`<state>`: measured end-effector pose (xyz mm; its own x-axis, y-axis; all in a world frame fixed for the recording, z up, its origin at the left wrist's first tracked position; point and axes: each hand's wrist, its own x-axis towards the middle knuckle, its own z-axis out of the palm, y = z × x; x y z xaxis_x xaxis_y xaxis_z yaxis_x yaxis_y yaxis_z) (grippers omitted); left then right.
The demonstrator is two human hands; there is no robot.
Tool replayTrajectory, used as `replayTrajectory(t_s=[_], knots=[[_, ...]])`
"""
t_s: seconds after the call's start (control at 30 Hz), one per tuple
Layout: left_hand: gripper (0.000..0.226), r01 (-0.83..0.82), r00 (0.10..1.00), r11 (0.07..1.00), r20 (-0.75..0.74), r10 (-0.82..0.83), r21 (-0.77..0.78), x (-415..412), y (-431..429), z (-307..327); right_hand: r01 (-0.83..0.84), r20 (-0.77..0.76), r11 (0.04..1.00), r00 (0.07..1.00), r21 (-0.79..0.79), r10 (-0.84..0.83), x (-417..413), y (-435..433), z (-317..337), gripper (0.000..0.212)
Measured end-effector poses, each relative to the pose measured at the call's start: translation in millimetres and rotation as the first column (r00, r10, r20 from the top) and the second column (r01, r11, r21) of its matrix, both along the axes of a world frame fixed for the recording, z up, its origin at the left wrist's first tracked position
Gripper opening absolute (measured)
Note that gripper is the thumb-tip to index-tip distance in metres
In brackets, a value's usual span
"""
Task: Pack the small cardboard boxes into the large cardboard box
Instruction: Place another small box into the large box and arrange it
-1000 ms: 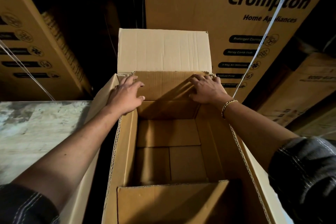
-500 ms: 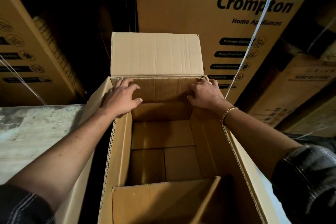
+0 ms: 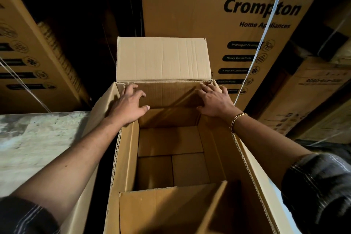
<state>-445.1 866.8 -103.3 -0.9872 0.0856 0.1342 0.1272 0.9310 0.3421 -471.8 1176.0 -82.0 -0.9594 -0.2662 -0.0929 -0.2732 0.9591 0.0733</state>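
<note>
The large cardboard box (image 3: 124,150) stands open below me, its far flap (image 3: 163,59) upright and its near flap (image 3: 167,209) folded inward. Three small cardboard boxes lie flat on its bottom: one at the back (image 3: 170,141) and two side by side in front (image 3: 154,172) (image 3: 190,169). My left hand (image 3: 129,104) rests with spread fingers at the far left corner of the rim. At the far right corner my right hand (image 3: 214,100) lies with straight fingers on the inner wall. Neither hand holds anything.
Tall printed appliance cartons stand behind the box (image 3: 228,30) and at the left (image 3: 28,53), more are stacked at the right (image 3: 313,89). A pale worn surface (image 3: 38,138) lies left of the box. A dark gap runs between the cartons at the back.
Both hands stay at the far corners of the large box. My left fingers have spread a little wider. The view has shifted slightly.
</note>
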Motion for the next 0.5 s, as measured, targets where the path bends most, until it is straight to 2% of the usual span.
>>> replayTrajectory(t_s=[0.13, 0.23, 0.3, 0.33, 0.37, 0.43, 0.47, 0.5], knots=[[0.056, 0.054, 0.993, 0.997, 0.104, -0.049, -0.047, -5, 5, 4, -0.01, 0.011, 0.999, 1.0, 0.038, 0.01, 0, -6, 1, 0.075], [0.065, 0.043, 0.99, 0.997, 0.138, -0.033, -0.065, -9, 7, 7, -0.087, -0.01, 0.995, 0.996, 0.046, 0.088, 13, -18, 2, 0.061], [0.068, 0.036, 0.988, 0.996, 0.153, -0.023, -0.087, -10, 8, 8, -0.135, 0.139, 0.991, 0.981, -0.002, 0.134, 31, -30, 6, 0.045], [0.069, 0.036, 0.987, 0.994, 0.156, -0.02, -0.099, -10, 8, 8, -0.137, 0.29, 0.989, 0.946, -0.047, 0.145, 42, -36, 8, 0.04], [0.069, 0.038, 0.987, 0.993, 0.161, -0.02, -0.108, -9, 9, 9, -0.098, 0.469, 0.987, 0.871, -0.127, 0.147, 54, -43, 9, 0.038], [0.07, 0.038, 0.985, 0.993, 0.169, -0.019, -0.115, -7, 9, 11, 0.046, 0.773, 0.973, 0.616, -0.227, 0.151, 79, -54, 6, 0.039], [0.07, 0.038, 0.985, 0.992, 0.171, -0.017, -0.119, -6, 10, 12, 0.071, 0.847, 0.974, 0.51, -0.217, 0.152, 90, -57, 2, 0.039], [0.07, 0.04, 0.985, 0.991, 0.172, -0.017, -0.128, -4, 10, 12, 0.056, 0.883, 0.978, 0.444, -0.2, 0.155, 99, -58, -3, 0.037]])
